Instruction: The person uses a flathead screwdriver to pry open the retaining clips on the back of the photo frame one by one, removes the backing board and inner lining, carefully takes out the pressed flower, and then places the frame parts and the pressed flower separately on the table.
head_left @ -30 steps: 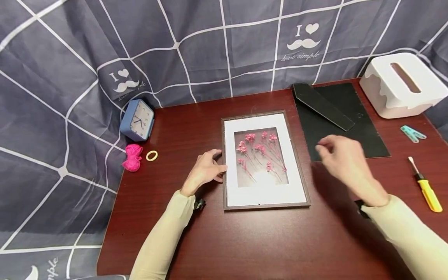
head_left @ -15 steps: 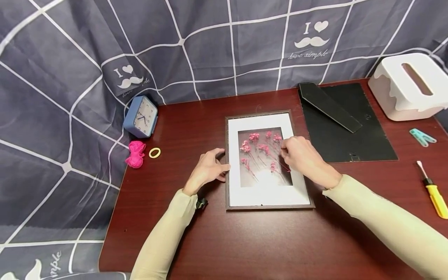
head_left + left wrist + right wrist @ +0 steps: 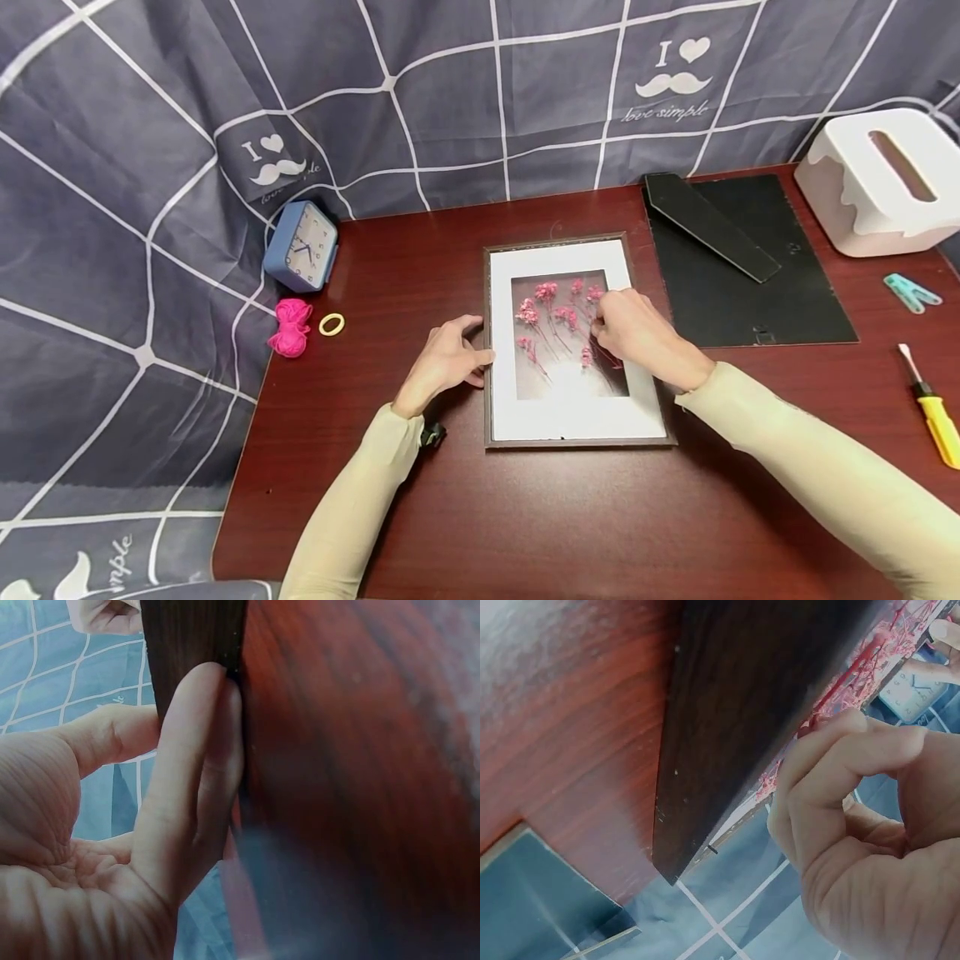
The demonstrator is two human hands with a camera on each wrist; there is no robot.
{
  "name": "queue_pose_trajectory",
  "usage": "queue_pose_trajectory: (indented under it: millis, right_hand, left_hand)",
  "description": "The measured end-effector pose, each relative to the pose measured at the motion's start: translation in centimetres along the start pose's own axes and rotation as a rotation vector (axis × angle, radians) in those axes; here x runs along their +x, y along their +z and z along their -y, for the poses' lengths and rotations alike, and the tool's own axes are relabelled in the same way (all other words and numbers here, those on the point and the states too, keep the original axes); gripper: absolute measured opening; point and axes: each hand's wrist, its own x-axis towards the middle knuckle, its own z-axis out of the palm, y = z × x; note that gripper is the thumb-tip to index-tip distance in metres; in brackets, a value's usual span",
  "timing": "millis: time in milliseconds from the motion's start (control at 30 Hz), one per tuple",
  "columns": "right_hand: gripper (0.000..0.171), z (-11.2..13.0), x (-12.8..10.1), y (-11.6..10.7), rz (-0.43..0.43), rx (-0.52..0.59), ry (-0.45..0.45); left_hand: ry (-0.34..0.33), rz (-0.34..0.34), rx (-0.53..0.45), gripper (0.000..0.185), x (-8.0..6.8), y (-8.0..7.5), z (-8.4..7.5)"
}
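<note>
Frame (image 3: 577, 421) lies flat on the desk (image 3: 465, 525) between the arms: judged fairly light and stiff, any pane over it slick and breakable, so best taken by its dark rim (image 3: 581, 443). Left grip (image 3: 444, 357) is loosely spread, fingers nearly straight along the left side, thumb at the edge; right grip (image 3: 636, 329) curls in on itself at the pink flowers (image 3: 566, 317), nothing seen pinched, contact unclear. Flowers look brittle, feather touch advised; farther back lies a black board (image 3: 798, 287).
</note>
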Motion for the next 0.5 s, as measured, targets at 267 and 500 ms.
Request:
queue_pose_trajectory:
  millis: [267, 500]
  right_hand:
    - [0.048, 1.4, -1.0, -2.1, 0.013, 0.055, 0.048]
    - [0.044, 1.2, -2.3, -3.4, -0.023, 0.073, 0.059]
  left_hand:
    - [-0.004, -0.005, -0.003, 0.072, 0.0, 0.0, 0.0]
    - [0.004, -0.012, 0.000, 0.071, -0.1, 0.1, 0.3]
